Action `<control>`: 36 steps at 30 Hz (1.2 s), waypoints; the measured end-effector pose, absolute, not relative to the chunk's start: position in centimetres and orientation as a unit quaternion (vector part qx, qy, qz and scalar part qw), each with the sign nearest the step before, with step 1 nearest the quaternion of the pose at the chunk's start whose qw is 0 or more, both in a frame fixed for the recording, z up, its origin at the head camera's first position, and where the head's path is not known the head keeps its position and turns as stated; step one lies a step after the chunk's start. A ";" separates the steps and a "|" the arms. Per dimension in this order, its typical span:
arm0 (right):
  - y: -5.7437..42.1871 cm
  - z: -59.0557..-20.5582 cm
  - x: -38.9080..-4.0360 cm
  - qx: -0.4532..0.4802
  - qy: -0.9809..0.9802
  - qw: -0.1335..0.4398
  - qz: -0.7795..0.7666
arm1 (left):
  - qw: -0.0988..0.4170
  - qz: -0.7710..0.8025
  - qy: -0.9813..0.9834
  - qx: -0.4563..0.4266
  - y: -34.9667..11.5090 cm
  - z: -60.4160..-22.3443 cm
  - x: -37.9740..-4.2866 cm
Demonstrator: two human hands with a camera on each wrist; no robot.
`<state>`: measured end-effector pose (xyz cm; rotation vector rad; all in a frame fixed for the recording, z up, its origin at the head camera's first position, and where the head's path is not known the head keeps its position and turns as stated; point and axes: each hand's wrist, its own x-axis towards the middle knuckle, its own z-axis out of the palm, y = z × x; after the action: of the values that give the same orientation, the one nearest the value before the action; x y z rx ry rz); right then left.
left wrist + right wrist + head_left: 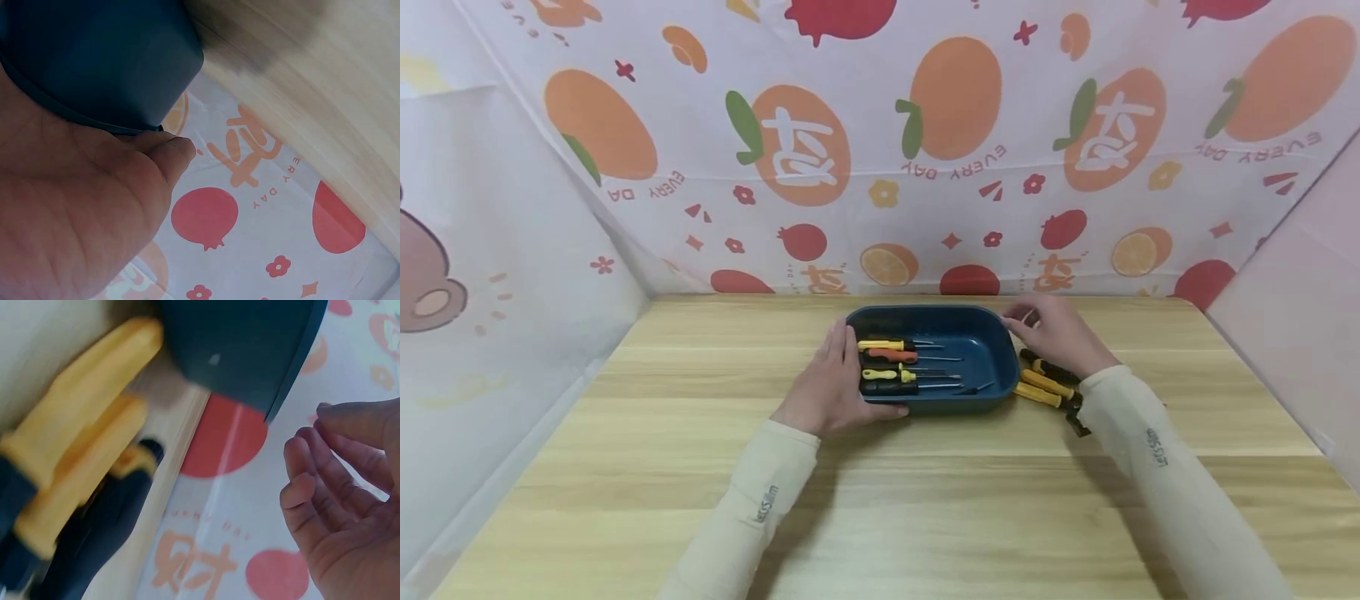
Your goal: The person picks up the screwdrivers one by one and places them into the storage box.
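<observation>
A dark blue plastic tub [958, 406] stands on the table, with several screwdrivers [891, 356] lying in its left half, their shafts pointing right. Their handles are yellow, orange-and-black and black. My left hand [829, 379] holds the tub's left end, thumb along the front wall and fingers up the left side. Close to the back right corner is my right hand [1056, 333], its fingers loosely bent and holding nothing. In the right wrist view a gap shows between its fingertips [299, 487] and the tub's rim. Below that hand lie tools with yellow handles [1047, 383].
The yellow-handled and black-handled tools [106, 519] lie bunched against the tub's right side, partly hidden by the right sleeve [1131, 425]. A fruit-print cloth [880, 208] hangs along the back edge of the wooden table [955, 500]. Pale cloth walls stand on both sides.
</observation>
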<state>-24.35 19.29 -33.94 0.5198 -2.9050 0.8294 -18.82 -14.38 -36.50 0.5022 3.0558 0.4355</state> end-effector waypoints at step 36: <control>24.8 -37.4 -25.5 0.151 -0.959 -0.082 0.224 | 0.012 0.138 0.978 0.158 -14.5 -36.4 -18.7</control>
<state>-25.50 24.84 -37.37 0.5018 -3.1824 0.7424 -18.67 -14.50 -36.37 0.4919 3.0478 0.4295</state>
